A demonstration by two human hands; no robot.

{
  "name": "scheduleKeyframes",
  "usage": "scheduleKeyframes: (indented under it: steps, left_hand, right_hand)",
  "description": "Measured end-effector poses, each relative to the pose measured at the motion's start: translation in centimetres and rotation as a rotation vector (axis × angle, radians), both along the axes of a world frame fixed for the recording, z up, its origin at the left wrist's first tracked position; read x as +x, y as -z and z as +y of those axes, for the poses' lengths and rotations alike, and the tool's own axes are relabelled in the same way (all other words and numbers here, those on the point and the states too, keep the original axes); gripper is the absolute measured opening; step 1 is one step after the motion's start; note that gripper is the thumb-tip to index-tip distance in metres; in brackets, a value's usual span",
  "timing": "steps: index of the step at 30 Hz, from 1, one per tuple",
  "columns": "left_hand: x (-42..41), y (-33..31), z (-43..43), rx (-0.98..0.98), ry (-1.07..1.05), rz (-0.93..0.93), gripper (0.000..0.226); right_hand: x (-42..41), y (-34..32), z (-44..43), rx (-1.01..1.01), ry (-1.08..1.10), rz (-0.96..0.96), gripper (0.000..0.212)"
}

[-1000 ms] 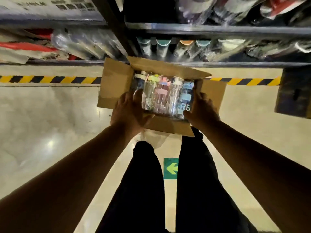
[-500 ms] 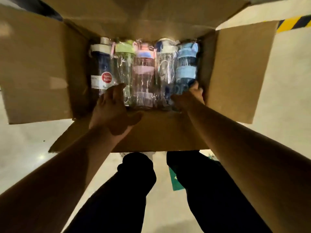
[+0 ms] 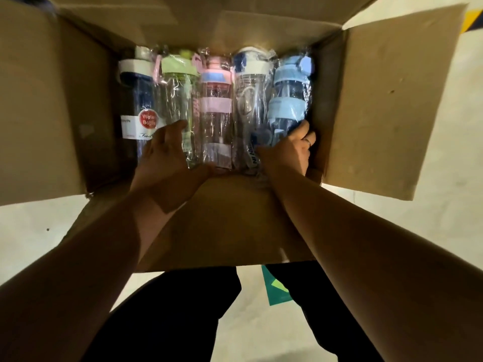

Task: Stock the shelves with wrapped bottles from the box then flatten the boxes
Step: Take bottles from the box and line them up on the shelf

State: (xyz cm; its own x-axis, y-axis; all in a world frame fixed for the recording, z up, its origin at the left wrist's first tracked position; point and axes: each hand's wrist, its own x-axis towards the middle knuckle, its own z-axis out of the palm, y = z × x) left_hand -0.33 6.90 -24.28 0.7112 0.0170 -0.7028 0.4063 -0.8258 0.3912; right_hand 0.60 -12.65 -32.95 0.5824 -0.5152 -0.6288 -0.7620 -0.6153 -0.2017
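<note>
An open cardboard box (image 3: 386, 100) fills the upper view with its flaps spread. Several plastic-wrapped bottles lie side by side inside: a dark blue bottle (image 3: 136, 100) with a red sticker, a green-capped bottle (image 3: 177, 95), a pink bottle (image 3: 215, 105), a clear white-capped bottle (image 3: 248, 100) and a light blue bottle (image 3: 287, 100). My left hand (image 3: 167, 158) rests with fairly straight fingers on the lower end of the green-capped bottle. My right hand (image 3: 290, 150) curls around the lower end of the light blue bottle, against the box's right wall.
The box's near flap (image 3: 235, 226) hangs toward me over my legs in black trousers (image 3: 183, 309). Pale floor lies around, with a green arrow sticker (image 3: 277, 288) and a bit of yellow-black tape (image 3: 473, 22) at top right.
The view has dropped close to the box and the shelves have left the frame. Both hands moved from the box's near edge in onto the bottles, the right one closing on the light blue bottle.
</note>
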Motion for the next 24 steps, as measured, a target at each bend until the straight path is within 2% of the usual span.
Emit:
scheduleKeyframes:
  steps: [4,8,14,16,19,20,22,23,24]
  left_hand:
    - [-0.4,-0.2,-0.2,-0.014,0.003,0.026,0.091]
    - [-0.5,-0.3,0.2,-0.026,-0.017,0.015,0.087]
    - [0.9,-1.0,-0.3,-0.204,-0.293,0.081,0.062]
    - [1.9,-1.3,-0.7,-0.257,-0.432,0.131,0.066]
    - [3.0,-2.0,-1.5,-0.470,-0.647,0.203,0.092]
    - [3.0,-1.9,-1.7,-0.547,-0.707,0.200,0.085]
    - [3.0,-1.3,-1.5,-0.654,-0.818,0.129,0.052]
    - [3.1,-1.1,-1.2,-0.659,-0.845,0.078,0.046]
    - [3.2,-0.7,-0.7,-0.630,-0.855,0.042,0.047]
  right_hand:
    - [0.0,0.1,-0.4,-0.002,-0.032,0.008,0.104]
    - [-0.5,-1.3,-0.5,0.137,0.061,-0.038,0.114]
    - [-1.1,-5.8,1.6,0.413,0.161,-0.139,0.098]
    - [-1.3,-7.3,2.5,0.519,0.163,-0.152,0.096]
    - [-2.0,-9.4,4.0,0.655,0.049,-0.199,0.095]
    - [-2.2,-9.8,4.4,0.707,0.004,-0.195,0.091]
    - [-2.5,-10.7,4.9,0.907,0.045,-0.178,0.059]
    - [-2.7,-10.9,4.8,1.008,0.134,-0.181,0.046]
    - [-2.6,-10.6,4.4,1.025,0.217,-0.190,0.048]
